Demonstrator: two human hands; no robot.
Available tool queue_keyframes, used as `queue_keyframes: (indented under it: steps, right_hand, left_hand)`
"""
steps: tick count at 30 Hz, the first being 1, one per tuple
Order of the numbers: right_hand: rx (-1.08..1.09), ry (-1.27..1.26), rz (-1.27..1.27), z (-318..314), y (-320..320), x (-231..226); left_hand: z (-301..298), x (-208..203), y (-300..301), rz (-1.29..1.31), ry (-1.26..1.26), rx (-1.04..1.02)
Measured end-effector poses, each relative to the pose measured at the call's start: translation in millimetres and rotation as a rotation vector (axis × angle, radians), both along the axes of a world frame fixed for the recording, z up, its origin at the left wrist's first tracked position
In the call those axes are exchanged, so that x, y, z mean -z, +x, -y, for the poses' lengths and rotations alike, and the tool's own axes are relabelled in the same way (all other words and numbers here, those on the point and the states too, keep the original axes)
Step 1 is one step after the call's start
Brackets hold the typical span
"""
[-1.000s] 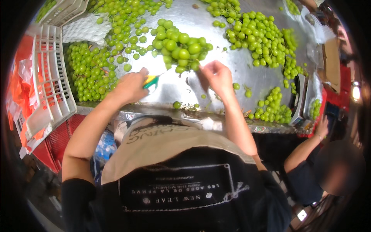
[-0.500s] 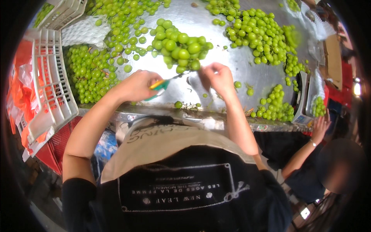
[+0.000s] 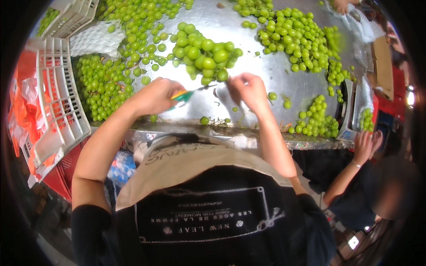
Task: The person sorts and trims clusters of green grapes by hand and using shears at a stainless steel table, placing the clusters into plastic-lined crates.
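Above the metal table, a bunch of green grapes [image 3: 204,55] is held up by its stem end, pinched in the fingers of my right hand [image 3: 249,91]. My left hand [image 3: 155,95] is closed round small scissors [image 3: 183,97] with green and yellow handles. Their thin blades point at the near underside of the bunch, close to my right fingertips. Whether the blades touch a stalk or a grape, I cannot make out. Single grapes and bits of stem lie below my hands, among them one grape [image 3: 204,120] by the table's near edge.
Loose grapes [image 3: 142,26] and a heap of bunches [image 3: 102,86] lie left, beside a white plastic crate [image 3: 57,93] and white foam netting [image 3: 97,39]. More bunches [image 3: 297,40] lie right, near a scale-like device [image 3: 348,111]. A co-worker's hands [image 3: 366,144] are at right; another person's hand [image 3: 341,5] is far right.
My scissors and the grape bunch hold nearly the same place. The co-worker's hands at right have come together, and another person's hand has appeared at the far right.
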State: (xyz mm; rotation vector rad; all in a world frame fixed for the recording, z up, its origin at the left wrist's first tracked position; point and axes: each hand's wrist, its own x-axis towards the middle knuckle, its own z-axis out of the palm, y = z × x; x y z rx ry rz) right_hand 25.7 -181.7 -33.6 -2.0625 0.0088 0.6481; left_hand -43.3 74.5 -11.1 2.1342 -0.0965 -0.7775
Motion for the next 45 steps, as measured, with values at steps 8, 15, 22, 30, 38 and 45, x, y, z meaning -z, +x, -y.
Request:
queue_keyframes:
  steps: [8, 15, 22, 30, 38, 45]
  right_hand:
    - [0.007, 0.048, -0.006, -0.2, -1.7, -0.7]
    - [-0.021, 0.055, -0.064, 2.6, -4.2, 5.9]
    - [-0.032, 0.04, 0.0, 2.1, -9.4, 9.3]
    - [-0.064, -0.016, -0.014, 2.6, -6.6, 6.9]
    - [-0.086, 0.412, -0.671, -18.1, -41.0, 8.1]
    - [0.258, 0.638, -0.855, -38.1, -63.0, -1.9]
  left_hand:
    - [13.0, -4.8, -5.5, -0.47, -0.558, -0.289]
    - [33.2, 10.5, -2.8, -0.555, -0.784, -0.494]
    - [42.6, 15.8, 5.4, -0.558, -0.698, -0.482]
    - [42.4, 17.4, 9.4, -0.552, -0.746, -0.438]
    - [44.9, 27.0, 0.7, -0.507, -0.77, -0.461]
    - [59.6, 8.4, 3.0, -0.393, -0.624, -0.553]
